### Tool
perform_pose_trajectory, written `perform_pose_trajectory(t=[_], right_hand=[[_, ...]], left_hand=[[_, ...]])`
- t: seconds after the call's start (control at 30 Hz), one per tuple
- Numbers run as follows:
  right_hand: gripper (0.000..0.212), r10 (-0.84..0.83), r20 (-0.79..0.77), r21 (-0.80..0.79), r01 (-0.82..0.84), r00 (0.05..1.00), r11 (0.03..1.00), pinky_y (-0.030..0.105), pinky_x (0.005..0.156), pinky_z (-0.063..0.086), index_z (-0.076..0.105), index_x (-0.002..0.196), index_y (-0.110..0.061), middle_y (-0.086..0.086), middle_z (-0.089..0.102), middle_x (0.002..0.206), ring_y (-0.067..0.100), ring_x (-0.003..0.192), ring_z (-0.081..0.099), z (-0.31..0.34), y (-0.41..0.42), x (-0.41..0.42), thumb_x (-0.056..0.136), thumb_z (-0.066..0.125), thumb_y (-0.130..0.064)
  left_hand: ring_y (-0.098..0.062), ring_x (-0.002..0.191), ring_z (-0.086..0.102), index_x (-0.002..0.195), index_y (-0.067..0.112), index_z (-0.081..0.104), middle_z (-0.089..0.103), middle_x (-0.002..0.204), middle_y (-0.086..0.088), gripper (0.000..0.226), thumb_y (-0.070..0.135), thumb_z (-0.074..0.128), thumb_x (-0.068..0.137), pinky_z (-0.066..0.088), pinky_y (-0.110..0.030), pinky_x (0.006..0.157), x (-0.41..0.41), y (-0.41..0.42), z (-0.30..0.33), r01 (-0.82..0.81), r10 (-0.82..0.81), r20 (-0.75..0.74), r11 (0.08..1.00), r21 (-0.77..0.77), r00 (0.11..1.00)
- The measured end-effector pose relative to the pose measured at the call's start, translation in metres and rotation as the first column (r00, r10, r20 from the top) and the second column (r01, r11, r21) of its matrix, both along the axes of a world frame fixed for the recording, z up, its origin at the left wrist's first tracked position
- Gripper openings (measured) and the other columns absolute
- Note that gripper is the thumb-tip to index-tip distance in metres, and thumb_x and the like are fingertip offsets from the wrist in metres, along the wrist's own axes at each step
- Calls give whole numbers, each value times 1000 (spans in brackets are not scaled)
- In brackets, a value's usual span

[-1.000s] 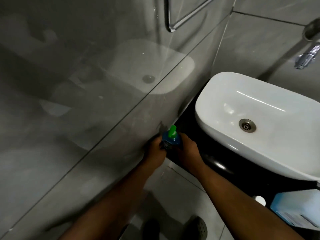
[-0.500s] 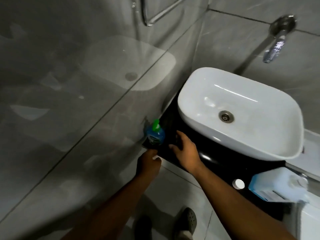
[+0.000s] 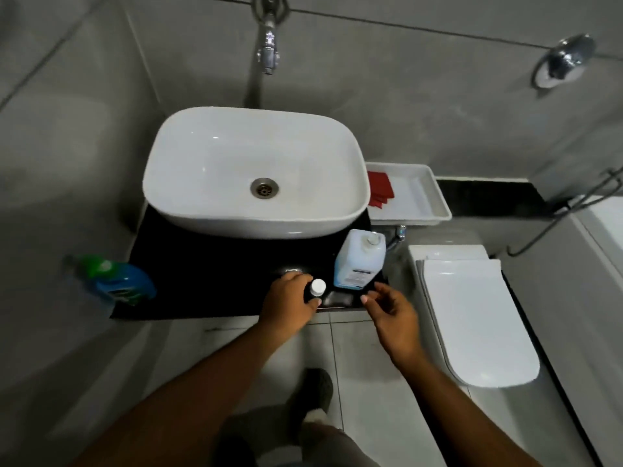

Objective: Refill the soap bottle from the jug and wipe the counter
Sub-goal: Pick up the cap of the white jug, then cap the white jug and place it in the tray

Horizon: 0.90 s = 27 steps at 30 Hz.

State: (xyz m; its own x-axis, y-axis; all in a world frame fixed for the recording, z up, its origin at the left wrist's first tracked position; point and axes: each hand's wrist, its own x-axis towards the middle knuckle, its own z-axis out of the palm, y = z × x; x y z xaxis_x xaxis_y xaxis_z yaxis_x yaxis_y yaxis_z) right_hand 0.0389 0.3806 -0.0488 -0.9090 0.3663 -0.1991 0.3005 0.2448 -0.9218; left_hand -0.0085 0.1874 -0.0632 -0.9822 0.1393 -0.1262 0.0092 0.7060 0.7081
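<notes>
Soap bottle [image 3: 315, 290], small and dark with a white cap, stands near the front edge of the black counter [image 3: 209, 278], just left of the jug [image 3: 360, 259]. Grey tiled walls enclose the room, with pale floor tiles below. A white basin [image 3: 256, 173] sits on the counter under a chrome wall tap [image 3: 268, 52]. Right of the counter a white toilet [image 3: 472, 318] has its lid down. A white tray [image 3: 421, 193] holding red cloths [image 3: 381, 190] rests behind the toilet, beside the basin. The jug is pale blue plastic, upright, white cap on; its label is too blurred to read. A blue and green spray bottle [image 3: 116, 283] stands at the counter's left end (writing likewise illegible). The left hand [image 3: 290, 305] curls round the soap bottle. The right hand [image 3: 391, 310] hovers just in front of the jug, fingers loosely spread, holding nothing.
</notes>
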Motion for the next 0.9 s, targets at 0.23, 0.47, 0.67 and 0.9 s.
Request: perform_pose_trajectory(t=[0.23, 0.47, 0.67, 0.9], right_hand=[[100, 244, -69, -99, -250, 967, 963, 17, 85, 50, 21, 148, -26, -6, 50, 133, 4, 116, 53, 22, 26, -56, 71, 82, -10], [82, 381, -77, -45, -385, 921, 922, 35, 90, 54, 45, 135, -31, 0, 57, 128, 15, 112, 59, 30, 35, -84, 67, 83, -6], [74, 440, -58, 11, -440, 896, 898, 40, 85, 56, 46, 126, -41, -3, 58, 123, 18, 108, 59, 33, 41, -87, 66, 83, -18], [79, 448, -45, 11, -448, 893, 894, 9, 74, 49, 39, 132, -47, -8, 56, 128, 6, 112, 56, 36, 40, -85, 71, 82, -20]], left_hand=[[-31, 110, 56, 118, 18, 63, 60, 124, -7, 44, 29, 73, 77, 48, -40, 93, -29, 27, -10, 140, -137, 32, 967, -211, 990], [-25, 98, 63, 108, 13, 67, 68, 108, -9, 32, 24, 72, 78, 48, -29, 86, -31, 26, 24, -44, 44, -75, 999, -4, 996], [-5, 91, 56, 110, 20, 65, 68, 108, 2, 33, 25, 72, 78, 44, -20, 85, -46, 61, 99, 67, 2, -386, 984, 166, 923], [-26, 102, 64, 116, 11, 65, 69, 114, -10, 35, 24, 68, 84, 45, -34, 94, -66, 80, 107, 309, -340, -340, 940, -145, 877]])
